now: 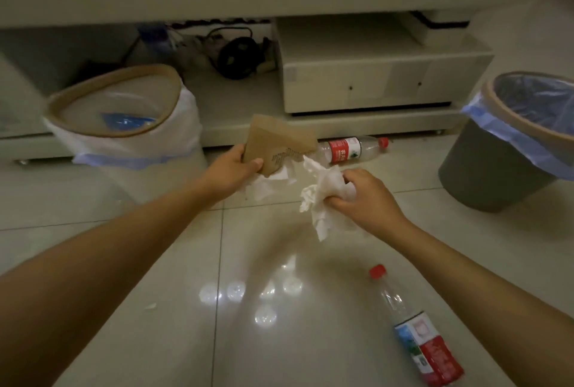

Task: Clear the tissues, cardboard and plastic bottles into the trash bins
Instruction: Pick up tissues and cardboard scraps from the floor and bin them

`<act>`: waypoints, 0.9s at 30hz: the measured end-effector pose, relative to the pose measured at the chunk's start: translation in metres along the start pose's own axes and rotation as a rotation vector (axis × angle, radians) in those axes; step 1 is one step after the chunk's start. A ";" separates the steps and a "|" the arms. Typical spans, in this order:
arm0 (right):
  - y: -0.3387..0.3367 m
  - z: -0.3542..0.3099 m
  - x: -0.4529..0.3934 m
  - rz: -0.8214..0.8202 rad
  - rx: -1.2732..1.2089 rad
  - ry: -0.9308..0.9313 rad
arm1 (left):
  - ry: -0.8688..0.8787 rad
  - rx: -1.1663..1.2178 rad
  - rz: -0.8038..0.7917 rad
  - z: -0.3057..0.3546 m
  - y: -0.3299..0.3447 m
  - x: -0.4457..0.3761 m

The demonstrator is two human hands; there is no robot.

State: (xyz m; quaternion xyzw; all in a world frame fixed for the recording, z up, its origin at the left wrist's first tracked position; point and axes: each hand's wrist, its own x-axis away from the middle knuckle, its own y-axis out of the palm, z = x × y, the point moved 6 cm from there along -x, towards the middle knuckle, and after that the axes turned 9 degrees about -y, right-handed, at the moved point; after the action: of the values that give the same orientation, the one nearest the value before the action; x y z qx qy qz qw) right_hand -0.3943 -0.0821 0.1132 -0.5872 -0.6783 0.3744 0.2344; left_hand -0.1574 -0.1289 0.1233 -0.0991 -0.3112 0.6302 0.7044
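Roughly halfway, I'd say. The left hand (pixel 237 169) grips a flat brown cardboard piece (pixel 276 146) with some white tissue tucked under it, just right of the white-lined trash bin with the tan rim (pixel 124 119). The right hand (pixel 362 197) is closed round a crumpled white tissue wad (pixel 323 197), further right of that bin. Still on the floor: a clear plastic bottle with a red label (pixel 351 149) behind the hands, another clear red-capped bottle (pixel 413 327) nearer me. The grey bin with the blue liner (pixel 497 166) sits far right. Something blue is already inside the white bin.
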 end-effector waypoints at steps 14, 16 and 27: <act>0.045 -0.225 -0.103 0.102 -0.217 -0.221 | -0.024 0.208 0.382 -0.009 -0.221 0.015; 0.057 -0.250 -0.120 0.119 -0.262 -0.220 | -0.047 0.198 0.449 -0.020 -0.250 0.006; 0.086 -0.284 -0.194 0.224 -0.136 -0.121 | -0.147 -0.372 0.353 -0.079 -0.270 -0.054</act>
State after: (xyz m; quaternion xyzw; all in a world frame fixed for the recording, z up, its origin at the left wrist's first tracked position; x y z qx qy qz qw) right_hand -0.0866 -0.2025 0.2428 -0.6503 -0.6450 0.3861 0.1096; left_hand 0.1100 -0.2101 0.1877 -0.2332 -0.4500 0.6807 0.5289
